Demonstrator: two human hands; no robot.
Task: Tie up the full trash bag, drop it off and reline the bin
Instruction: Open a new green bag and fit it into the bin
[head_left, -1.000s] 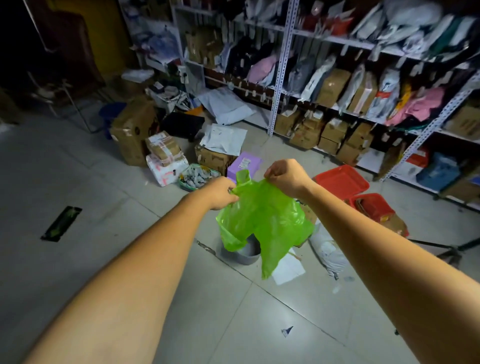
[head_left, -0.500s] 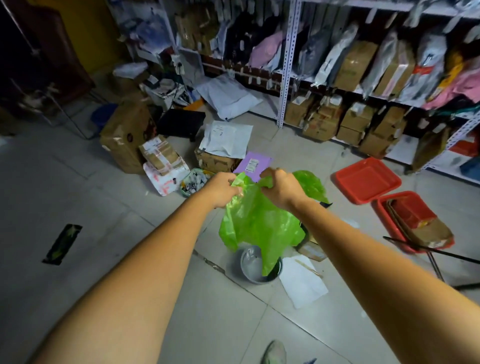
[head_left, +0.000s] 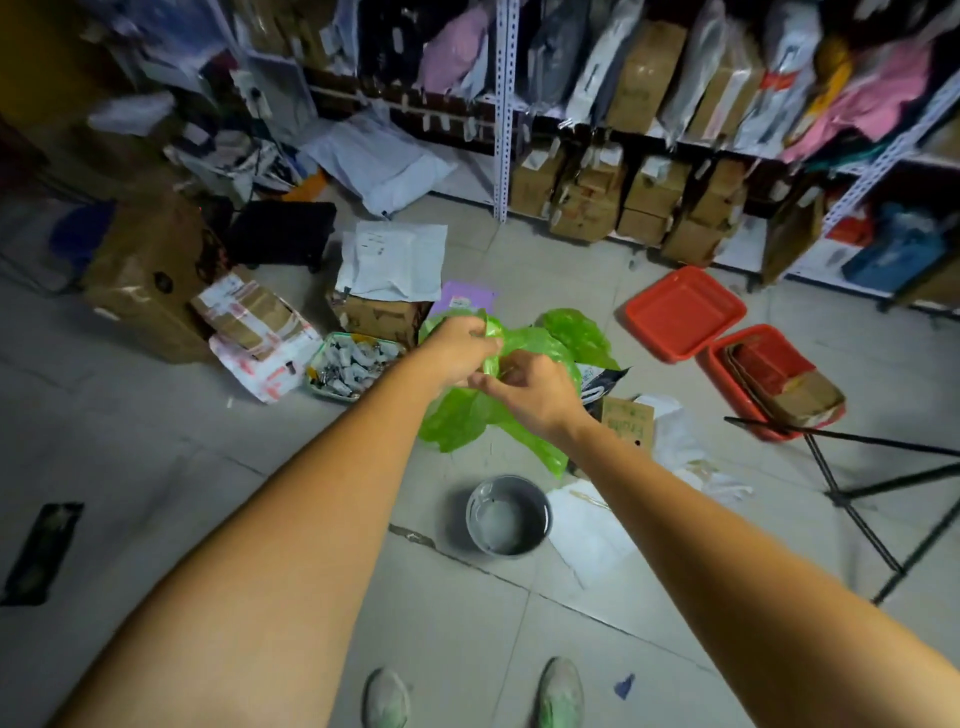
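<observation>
A thin green liner bag (head_left: 519, 395) is held in the air over the floor, beyond and above the small grey bin (head_left: 508, 515), which stands bare on the tiles just in front of the feet. The left hand (head_left: 460, 349) is closed on a bunched edge of the film; the right hand (head_left: 527, 395) is pinching the plastic just beside it, fingers curled in. The step in hand looks like the relining: the mouth of the bag is being worked open. It would be done best if the two layers were rubbed apart at the rim, then the hands drawn well apart so the opening is spread wide. The bag should then be lowered into the bin and its rim folded over evenly. Thin film tears if tugged hard.
</observation>
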